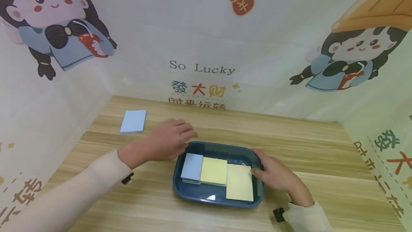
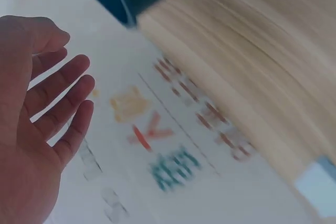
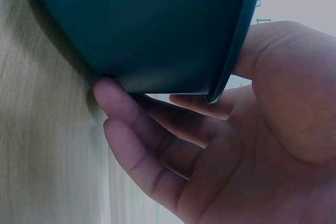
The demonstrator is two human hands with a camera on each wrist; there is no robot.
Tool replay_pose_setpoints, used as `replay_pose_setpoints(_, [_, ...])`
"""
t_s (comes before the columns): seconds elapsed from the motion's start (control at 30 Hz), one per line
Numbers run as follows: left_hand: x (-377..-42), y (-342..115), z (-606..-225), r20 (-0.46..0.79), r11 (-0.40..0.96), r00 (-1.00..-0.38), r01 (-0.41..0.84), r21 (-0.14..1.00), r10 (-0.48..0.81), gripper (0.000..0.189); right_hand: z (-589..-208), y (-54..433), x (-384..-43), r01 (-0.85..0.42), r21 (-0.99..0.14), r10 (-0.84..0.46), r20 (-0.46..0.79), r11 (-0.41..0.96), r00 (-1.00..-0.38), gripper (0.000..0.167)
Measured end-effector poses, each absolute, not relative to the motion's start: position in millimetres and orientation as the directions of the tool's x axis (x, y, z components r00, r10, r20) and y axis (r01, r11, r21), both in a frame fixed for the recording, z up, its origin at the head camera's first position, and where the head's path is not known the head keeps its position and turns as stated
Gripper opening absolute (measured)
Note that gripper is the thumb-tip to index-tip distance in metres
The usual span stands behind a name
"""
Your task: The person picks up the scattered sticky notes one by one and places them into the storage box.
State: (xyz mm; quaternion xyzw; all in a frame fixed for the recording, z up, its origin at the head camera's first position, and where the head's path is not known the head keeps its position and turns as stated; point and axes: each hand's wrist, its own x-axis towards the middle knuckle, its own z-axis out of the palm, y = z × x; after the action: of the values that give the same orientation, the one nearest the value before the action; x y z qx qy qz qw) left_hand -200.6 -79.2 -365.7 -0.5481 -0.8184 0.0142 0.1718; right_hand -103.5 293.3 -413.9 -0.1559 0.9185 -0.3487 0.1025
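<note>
A dark blue tray (image 1: 219, 202) stands on the table, holding a stack of small blue paper pads (image 1: 192, 167), yellow paper pads (image 1: 214, 171) and a larger pale yellow pad (image 1: 239, 183) side by side. My right hand (image 1: 275, 172) grips the tray's right end, thumb over the rim and fingers along the outer wall (image 3: 152, 30). Above the table, near the tray's far left corner, hovers my left hand (image 1: 165, 139). Its fingers (image 2: 63, 85) are loosely bent and spread, with nothing in them. A separate light blue pad (image 1: 133, 121) lies farther back on the left.
The wooden table (image 1: 322, 153) is bounded at the back and both sides by a pale printed cloth (image 1: 193, 28) with cartoon figures and lettering. Its back edge runs just behind the separate blue pad.
</note>
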Motion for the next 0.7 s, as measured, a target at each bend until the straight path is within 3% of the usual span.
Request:
replay_pose_setpoints(0.17, [-213, -122, -374, 0.276, 0.559, -0.52, 0.825, -0.085, 0.808, 0.04, -412, 293, -103, -0.209, -0.679, -0.357, -0.083, 0.703, -0.931, 0.06])
replay_pose_setpoints(0.3, [-225, -152, -387, 0.258, 0.641, -0.622, 0.767, 0.011, 0.74, 0.041, -412, 294, -103, -0.203, -0.689, -0.358, -0.087, 0.695, -0.93, 0.061])
replay_pose_setpoints(0.7, [-258, -205, -414, 0.109, 0.767, -0.781, 0.625, 0.146, 0.616, 0.047, -416, 294, -103, -0.229, -0.692, -0.378, -0.069, 0.685, -0.923, 0.06])
